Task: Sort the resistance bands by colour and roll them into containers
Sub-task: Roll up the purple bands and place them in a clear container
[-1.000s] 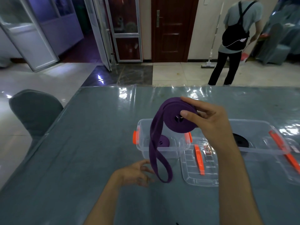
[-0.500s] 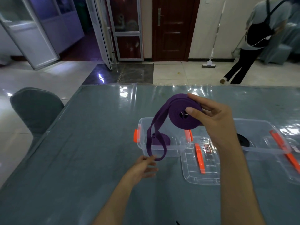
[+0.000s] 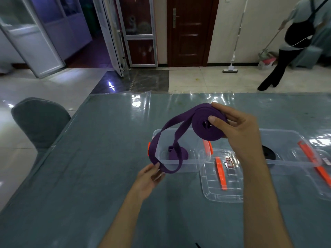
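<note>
My right hand point(image 3: 238, 129) grips a half-rolled purple resistance band point(image 3: 202, 129) above the table, thumb on the roll's face. Its loose tail loops down and left in front of a small clear container point(image 3: 193, 167) with orange latches. My left hand point(image 3: 148, 178) touches the bottom of that hanging loop with its fingertips. A rolled purple band point(image 3: 182, 155) lies inside the small container. A rolled black band point(image 3: 268, 154) lies in a larger clear container point(image 3: 293, 138) at the right, partly hidden behind my right forearm.
A clear lid point(image 3: 222, 178) with an orange handle lies flat right of the small container. The grey-green table point(image 3: 75, 176) has a chair point(image 3: 39, 120) at its left edge. A person point(image 3: 293, 42) with a backpack sweeps at the far right.
The hanging tail has grown shorter as the roll took it up. My left hand rose from the table to the loop's bottom. The person in the background walked right.
</note>
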Available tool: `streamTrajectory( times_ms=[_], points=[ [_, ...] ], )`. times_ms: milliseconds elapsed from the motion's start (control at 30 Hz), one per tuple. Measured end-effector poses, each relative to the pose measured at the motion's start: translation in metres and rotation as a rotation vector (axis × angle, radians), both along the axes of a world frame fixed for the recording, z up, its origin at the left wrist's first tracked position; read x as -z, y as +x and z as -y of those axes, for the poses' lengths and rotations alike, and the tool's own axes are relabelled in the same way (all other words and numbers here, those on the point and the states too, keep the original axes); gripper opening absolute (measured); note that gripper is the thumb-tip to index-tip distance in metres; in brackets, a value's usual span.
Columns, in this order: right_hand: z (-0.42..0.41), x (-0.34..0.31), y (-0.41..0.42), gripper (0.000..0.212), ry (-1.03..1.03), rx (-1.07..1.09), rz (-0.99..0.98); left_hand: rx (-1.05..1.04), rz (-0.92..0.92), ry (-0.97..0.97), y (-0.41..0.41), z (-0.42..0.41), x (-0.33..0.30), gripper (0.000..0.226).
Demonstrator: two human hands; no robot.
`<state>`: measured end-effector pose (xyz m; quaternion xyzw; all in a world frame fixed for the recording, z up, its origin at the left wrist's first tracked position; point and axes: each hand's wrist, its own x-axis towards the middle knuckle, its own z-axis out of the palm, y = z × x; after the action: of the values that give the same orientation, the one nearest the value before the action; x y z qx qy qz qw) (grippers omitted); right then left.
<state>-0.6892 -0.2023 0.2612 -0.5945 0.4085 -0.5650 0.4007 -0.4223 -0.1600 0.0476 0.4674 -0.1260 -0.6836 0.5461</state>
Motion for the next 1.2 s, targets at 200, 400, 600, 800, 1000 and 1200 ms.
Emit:
streamTrajectory(
  times_ms=[200, 400, 600, 800, 1000, 1200],
  points=[
    [0.008, 0.01, -0.006, 0.043, 0.006, 0.07, -0.079, -0.037, -0.14, -0.099, 0.018, -0.006, -0.011, 0.017],
    [0.009, 0.013, -0.003, 0.042, 0.003, 0.091, -0.044, -0.078, -0.354, -0.061, 0.031, -0.015, 0.002, 0.026],
    [0.01, 0.016, -0.005, 0.042, 0.001, 0.112, -0.055, -0.058, -0.27, -0.094, 0.034, -0.02, 0.002, 0.009],
    [0.01, 0.015, -0.01, 0.042, 0.014, 0.136, -0.012, -0.221, -0.006, 0.066, 0.041, -0.009, 0.01, 0.016],
    [0.01, 0.017, -0.013, 0.044, 0.023, 0.143, -0.017, -0.291, 0.03, 0.069, 0.043, -0.011, 0.008, 0.008],
    [0.01, 0.018, -0.013, 0.044, 0.026, 0.136, -0.013, -0.211, -0.105, 0.016, 0.046, -0.011, 0.002, 0.022]
  ],
)
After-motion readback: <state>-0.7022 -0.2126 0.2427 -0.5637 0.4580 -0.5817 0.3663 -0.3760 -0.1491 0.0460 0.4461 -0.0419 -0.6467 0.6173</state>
